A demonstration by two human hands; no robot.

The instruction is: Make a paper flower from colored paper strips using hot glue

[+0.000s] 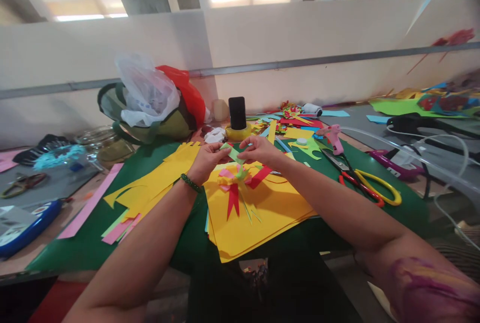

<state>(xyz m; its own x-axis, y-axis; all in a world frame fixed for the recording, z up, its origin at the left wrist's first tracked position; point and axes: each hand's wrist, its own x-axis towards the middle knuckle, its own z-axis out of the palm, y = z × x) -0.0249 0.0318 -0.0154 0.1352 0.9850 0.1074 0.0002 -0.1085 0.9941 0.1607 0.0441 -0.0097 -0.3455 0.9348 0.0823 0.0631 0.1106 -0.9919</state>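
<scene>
Between my hands is a small light-green paper strip [233,154]. My left hand [208,161], with a green bead bracelet at the wrist, pinches its left end. The fingers of my right hand [259,151] are closed on its right end. Just below lies a paper flower [229,178] of pink, yellow and green pieces with red ribbon-like tails [233,201]. It rests on a stack of yellow paper sheets [258,230] on the green mat. Part of the flower is hidden under my hands.
Scissors with red and yellow handles [360,183] and a pink glue gun [333,138] lie at right. A phone [237,112] stands upright behind my hands. Yellow cut paper [150,183] and pink strips [92,202] lie at left, near a bag [165,125] and glass jar [103,145].
</scene>
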